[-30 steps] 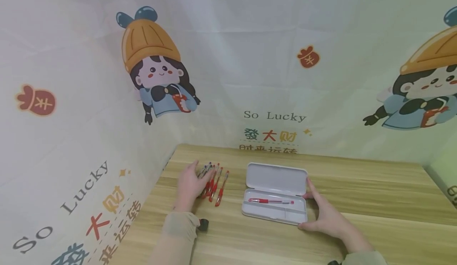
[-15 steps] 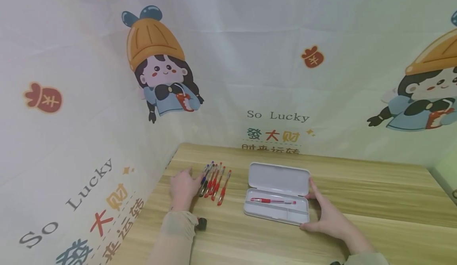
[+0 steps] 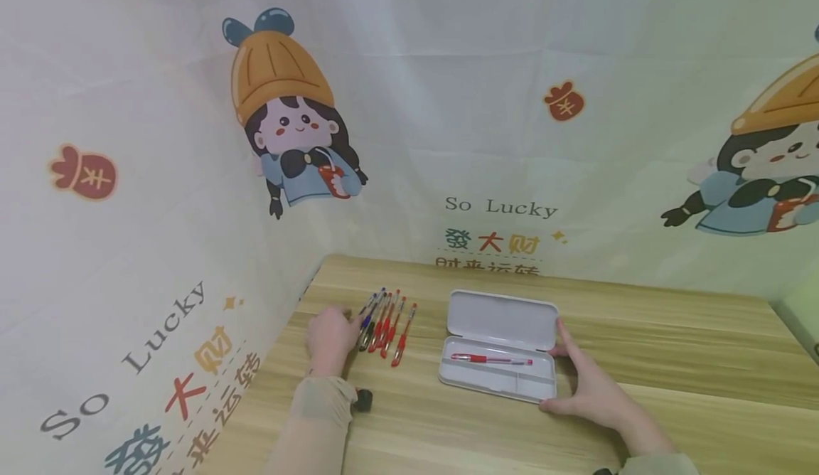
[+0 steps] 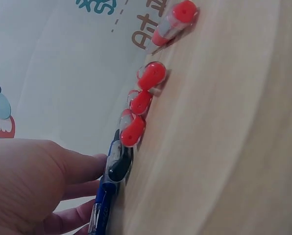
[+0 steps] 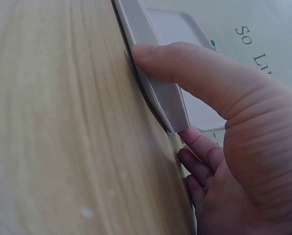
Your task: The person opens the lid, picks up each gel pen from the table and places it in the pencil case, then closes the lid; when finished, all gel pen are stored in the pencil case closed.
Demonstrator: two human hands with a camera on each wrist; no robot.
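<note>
At the left, my left hand (image 3: 331, 336) touches the near side of a loose row of gel pens lying on the table. In the left wrist view, its thumb and fingers are by a blue pen (image 4: 105, 198) and a black pen (image 4: 120, 166), apart from each other. Beside these lie several red pens (image 3: 399, 343). My right hand (image 3: 591, 393) grips the right end of a white pencil case (image 3: 489, 390), with the thumb at its front corner and fingers behind. The case lies with its lid raised. One red pen (image 3: 476, 358) rests lengthwise in its back compartment.
The wooden table (image 3: 697, 361) extends to the right of the case and toward the front. A printed cloth (image 3: 409, 141) with cartoon figures hangs behind the table and along its left side. A small black item (image 3: 362, 399) sits at the left cuff.
My left hand has drawn back from over the pens to their left side, uncovering the blue and black ones. The right hand keeps its hold on the case. The view has shifted slightly.
</note>
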